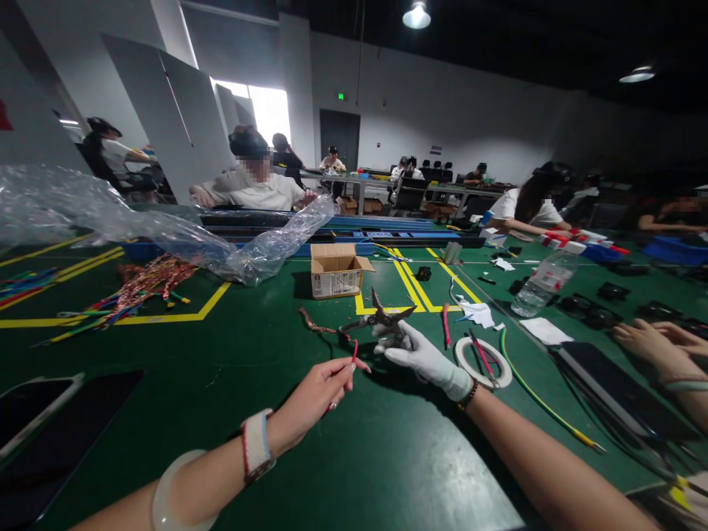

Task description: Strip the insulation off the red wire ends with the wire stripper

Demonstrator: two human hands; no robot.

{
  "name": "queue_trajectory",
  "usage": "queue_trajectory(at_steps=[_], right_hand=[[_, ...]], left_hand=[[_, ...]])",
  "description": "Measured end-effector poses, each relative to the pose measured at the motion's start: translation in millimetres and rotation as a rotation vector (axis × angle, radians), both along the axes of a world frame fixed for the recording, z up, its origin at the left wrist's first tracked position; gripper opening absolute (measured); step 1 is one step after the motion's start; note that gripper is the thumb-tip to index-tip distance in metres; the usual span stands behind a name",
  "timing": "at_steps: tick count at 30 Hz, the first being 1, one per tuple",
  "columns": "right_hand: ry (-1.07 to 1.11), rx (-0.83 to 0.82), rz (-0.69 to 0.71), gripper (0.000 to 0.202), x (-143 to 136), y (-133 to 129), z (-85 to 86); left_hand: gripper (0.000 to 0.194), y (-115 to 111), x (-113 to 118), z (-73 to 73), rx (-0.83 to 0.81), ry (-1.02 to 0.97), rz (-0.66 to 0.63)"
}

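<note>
My bare left hand pinches a red wire between thumb and fingers. A stripped, twisted copper strand runs from the wire's upper end, up and to the left. My right hand, in a whitish glove, is closed around dark pliers. Their jaws are spread apart and point away from me, just beyond the red wire. Part of the tool is hidden by the gloved fingers. Right of the glove lies a roll of white tape with a red-and-black pen-like item across it.
A small cardboard box stands ahead. To the left are bare copper wires and clear plastic wrap. On the right lie a yellow-green wire, a water bottle and a co-worker's hands. Dark tablet-like slabs sit near left.
</note>
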State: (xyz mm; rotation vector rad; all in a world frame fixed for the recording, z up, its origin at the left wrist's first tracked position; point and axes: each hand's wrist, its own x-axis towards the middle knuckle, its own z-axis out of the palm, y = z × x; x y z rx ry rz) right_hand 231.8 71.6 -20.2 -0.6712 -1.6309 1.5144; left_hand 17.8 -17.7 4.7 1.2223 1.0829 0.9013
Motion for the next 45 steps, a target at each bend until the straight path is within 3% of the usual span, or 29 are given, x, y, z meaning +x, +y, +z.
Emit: queue_trajectory(at_steps=[2,5,9,13,17,21,24,30,36,40,45], right_hand=[[-0.007,-0.012,0.003,0.051,-3,-1,0.8],[-0.099,0.025,-0.045,0.041,-4,-3,5.2],[-0.119,0.146,-0.343,0.028,-2,-3,14.7],[0.005,0.143,-0.576,0.029,-1,-2,21.8],[0.043,0.127,-0.622,0.032,-2,-1,17.9],[-0.050,0.230,-0.663,0.030,-2,2,7.9],[-0.080,0.237,-0.622,0.029,-1,2,5.0],[-0.133,0.062,-0.381,0.039,0,-2,9.1],[-0.093,0.071,-0.162,0.039,-4,-6,11.7],[-0.113,0.118,-0.178,0.036,-4,-12,23.5],[-0.088,0.211,-0.333,0.031,2,-12,30.6]], left_hand=[[0.043,0,0,-0.7,-0.001,0.000,0.001],[0.041,1,0,-2.1,-0.005,0.003,0.006],[0.040,1,-1,-2.9,-0.019,0.011,-0.008],[0.039,2,-2,-2.8,-0.017,0.016,-0.013],[0.041,2,-1,-3.4,-0.019,0.023,-0.006],[0.042,3,-2,-4.4,-0.026,0.029,-0.012],[0.043,2,-1,-3.1,-0.033,0.025,-0.016],[0.039,-1,0,1.3,-0.022,0.025,-0.003],[0.040,1,0,-2.1,0.001,0.017,-0.009],[0.040,1,-1,-2.7,0.003,0.025,-0.016],[0.040,2,-2,-3.8,-0.020,0.023,-0.032]])
